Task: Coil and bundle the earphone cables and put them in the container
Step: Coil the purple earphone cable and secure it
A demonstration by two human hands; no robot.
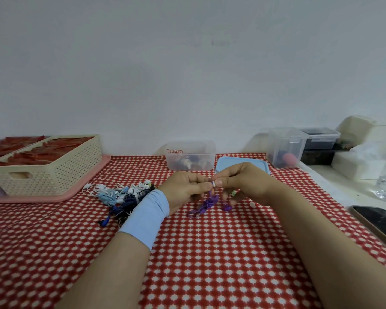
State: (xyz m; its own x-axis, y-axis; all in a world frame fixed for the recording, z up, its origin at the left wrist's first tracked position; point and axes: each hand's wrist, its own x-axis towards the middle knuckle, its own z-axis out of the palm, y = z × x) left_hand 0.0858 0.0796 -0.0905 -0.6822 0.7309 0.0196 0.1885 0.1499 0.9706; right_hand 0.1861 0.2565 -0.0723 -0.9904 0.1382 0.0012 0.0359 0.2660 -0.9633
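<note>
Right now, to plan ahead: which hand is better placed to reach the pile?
Probably left: the left hand sits nearer the pile; the right hand lies farther, across the purple cable.

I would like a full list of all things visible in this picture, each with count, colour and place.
purple earphone: one, purple, hanging between both hands
earphone pile: one heap, white, light blue and dark blue, left of the hands
container: one, clear, far middle, holds items
lid: one, light blue, right of the container
basket: one, cream, far left
tray: one, pink, under the basket
phone: one, dark, right edge
storage boxes: several, clear, far right
tablecloth: one, red and white
wristband: one, light blue, left wrist
left hand: pinches the earphone's top
right hand: pinches the same spot
</note>
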